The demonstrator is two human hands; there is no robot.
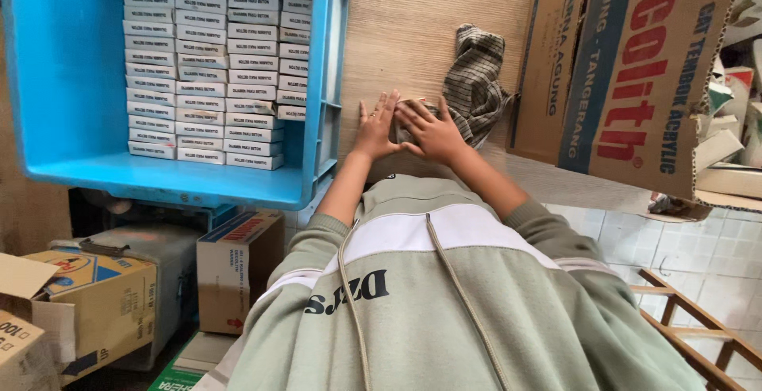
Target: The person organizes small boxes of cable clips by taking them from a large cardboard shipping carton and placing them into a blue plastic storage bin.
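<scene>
Both hands flat on the table [413, 34], fingers spread, neither grip closed; left hand [376, 127] palm down, fingers pointing away from the body, thumb edge turned toward the other hand; right hand [431, 130] pressed over a small flat thing [407, 108], perhaps a folded box or carton blank, mostly hidden under the fingers, so hard to say which. Small thing lying between the two hands, touching the right fingertips and just beside the left thumb; nearer the right hand, under it rather than beyond it; long axis apparently across the body, left to right, though too covered to be sure. No lifting hold on it from either side, only downward pressure.

Just beyond the right hand, a striped grey cloth [475, 81], crumpled, touching or nearly touching the small thing's far edge. Farther right, a large cardboard carton [635, 65] leaning on the table's edge. Off to the left, well apart from the hands, a blue crate [63, 81] packed with rows of small white boxes [214, 65] stacked on edge, filling its right half. Below, on the floor, more cardboard boxes [238, 268]; at lower right, a wooden frame [698, 335] over pale tiles.
</scene>
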